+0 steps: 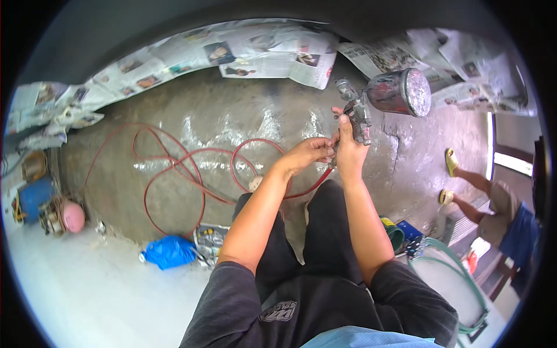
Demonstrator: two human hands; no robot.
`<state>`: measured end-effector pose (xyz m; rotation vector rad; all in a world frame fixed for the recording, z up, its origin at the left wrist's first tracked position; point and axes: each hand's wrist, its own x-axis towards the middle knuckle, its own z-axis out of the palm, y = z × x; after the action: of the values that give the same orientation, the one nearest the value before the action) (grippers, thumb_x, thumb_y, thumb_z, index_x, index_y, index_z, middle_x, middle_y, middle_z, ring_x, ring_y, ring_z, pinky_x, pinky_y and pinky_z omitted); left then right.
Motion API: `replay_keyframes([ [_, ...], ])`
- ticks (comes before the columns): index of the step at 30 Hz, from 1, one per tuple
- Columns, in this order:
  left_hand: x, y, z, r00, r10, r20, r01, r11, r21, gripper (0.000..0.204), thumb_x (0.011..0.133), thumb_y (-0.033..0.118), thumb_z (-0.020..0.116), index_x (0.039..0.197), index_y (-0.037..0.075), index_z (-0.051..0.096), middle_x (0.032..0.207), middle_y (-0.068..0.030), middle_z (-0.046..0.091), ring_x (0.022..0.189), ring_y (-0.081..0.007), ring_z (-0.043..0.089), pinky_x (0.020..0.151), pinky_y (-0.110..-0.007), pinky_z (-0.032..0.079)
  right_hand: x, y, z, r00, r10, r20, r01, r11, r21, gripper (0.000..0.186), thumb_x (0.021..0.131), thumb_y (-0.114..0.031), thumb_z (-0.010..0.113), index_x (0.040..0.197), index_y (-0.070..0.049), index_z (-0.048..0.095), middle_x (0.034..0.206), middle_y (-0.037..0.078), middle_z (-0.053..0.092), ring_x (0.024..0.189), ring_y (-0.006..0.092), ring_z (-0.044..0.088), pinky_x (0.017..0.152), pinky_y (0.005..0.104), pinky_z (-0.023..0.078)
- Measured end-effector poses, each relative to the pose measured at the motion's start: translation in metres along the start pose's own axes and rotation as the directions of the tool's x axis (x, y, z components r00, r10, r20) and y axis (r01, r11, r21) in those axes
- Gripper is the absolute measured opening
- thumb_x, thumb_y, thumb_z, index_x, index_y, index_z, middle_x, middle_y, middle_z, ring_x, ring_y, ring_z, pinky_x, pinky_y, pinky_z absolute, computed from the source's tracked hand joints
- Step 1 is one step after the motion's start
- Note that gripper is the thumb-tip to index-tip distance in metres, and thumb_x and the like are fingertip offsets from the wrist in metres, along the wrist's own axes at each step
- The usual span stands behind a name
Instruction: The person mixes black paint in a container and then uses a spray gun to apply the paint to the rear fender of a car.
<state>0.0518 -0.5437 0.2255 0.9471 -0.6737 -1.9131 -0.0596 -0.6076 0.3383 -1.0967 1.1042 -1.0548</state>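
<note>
My right hand [350, 155] is wrapped round the handle of a paint-stained spray gun [358, 115], its thumb lying along the back of the body. The gun's round cup [392, 93], streaked dark and red with a silvery end, sticks out to the right. Close beside the handle's lower end, my left hand [306, 155] is closed, thumb and fingers pinched at the hose fitting [332, 165]. From there a red air hose [313, 189] runs down past my knees and loops over the floor to the left. My fingers partly hide the joint.
Newspaper [290, 61] hangs along the far side. At left stand a pink tank [72, 217] and a blue drum [36, 200]. A blue plastic bag [169, 252] lies near my left leg. To the right are a green hose [473, 284] and another person's sandalled feet [451, 163].
</note>
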Motion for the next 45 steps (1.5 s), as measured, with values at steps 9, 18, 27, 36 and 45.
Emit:
replay_keyframes([
  [9,-0.215,0.010,0.125,0.671,0.195,-0.716,0.367,0.752,0.548,0.047,0.093,0.029,0.072,0.132,0.005,0.063,0.129,-0.0198,0.061,0.124,-0.0373,0.055,0.106,-0.045,0.043,0.024,-0.049,0.000,0.982,-0.034,-0.188,-0.027,0.950,-0.311,0.028,0.101,-0.026,0.065,0.111,0.000,0.063,0.080,0.005,0.065,0.049,0.0088,0.050,0.046,0.0274,0.042],
  [18,-0.363,-0.062,0.149,0.455,0.054,-0.889,0.736,0.540,0.409,0.100,0.079,0.056,0.080,0.153,0.001,0.040,0.154,-0.0372,0.033,0.143,-0.0548,0.030,0.119,-0.057,0.029,0.029,-0.024,0.084,0.963,-0.146,-0.227,0.034,0.900,-0.435,0.033,0.097,-0.029,0.070,0.111,-0.004,0.054,0.081,0.007,0.064,0.055,0.0129,0.054,0.051,0.0309,0.044],
  [27,-0.390,-0.045,0.060,0.442,0.127,-0.888,0.510,0.779,0.365,0.067,0.094,0.035,0.069,0.147,0.000,0.047,0.152,-0.0335,0.039,0.140,-0.0503,0.037,0.117,-0.055,0.031,-0.025,-0.006,0.298,0.995,-0.084,0.059,0.102,0.866,-0.489,0.050,0.092,-0.042,0.075,0.121,-0.004,0.060,0.090,0.019,0.069,0.080,0.0313,0.065,0.080,0.0424,0.052],
  [36,-0.433,-0.016,0.020,0.452,0.122,-0.884,0.478,0.803,0.356,0.054,0.096,0.028,0.065,0.142,0.002,0.053,0.147,-0.0314,0.046,0.136,-0.0486,0.042,0.115,-0.053,0.034,-0.080,-0.024,0.487,0.913,-0.024,0.406,0.209,0.884,-0.419,0.049,0.089,-0.042,0.077,0.123,-0.010,0.063,0.096,0.022,0.072,0.089,0.0436,0.070,0.075,0.0483,0.054],
  [45,-0.431,0.007,0.020,0.538,0.137,-0.831,0.493,0.749,0.442,0.046,0.097,0.025,0.062,0.137,0.002,0.057,0.144,-0.0300,0.050,0.134,-0.0472,0.046,0.113,-0.053,0.035,-0.062,-0.084,0.393,0.953,0.072,0.294,0.077,0.880,-0.468,0.051,0.089,-0.040,0.077,0.127,-0.009,0.060,0.101,0.024,0.072,0.097,0.0453,0.068,0.081,0.0465,0.054],
])
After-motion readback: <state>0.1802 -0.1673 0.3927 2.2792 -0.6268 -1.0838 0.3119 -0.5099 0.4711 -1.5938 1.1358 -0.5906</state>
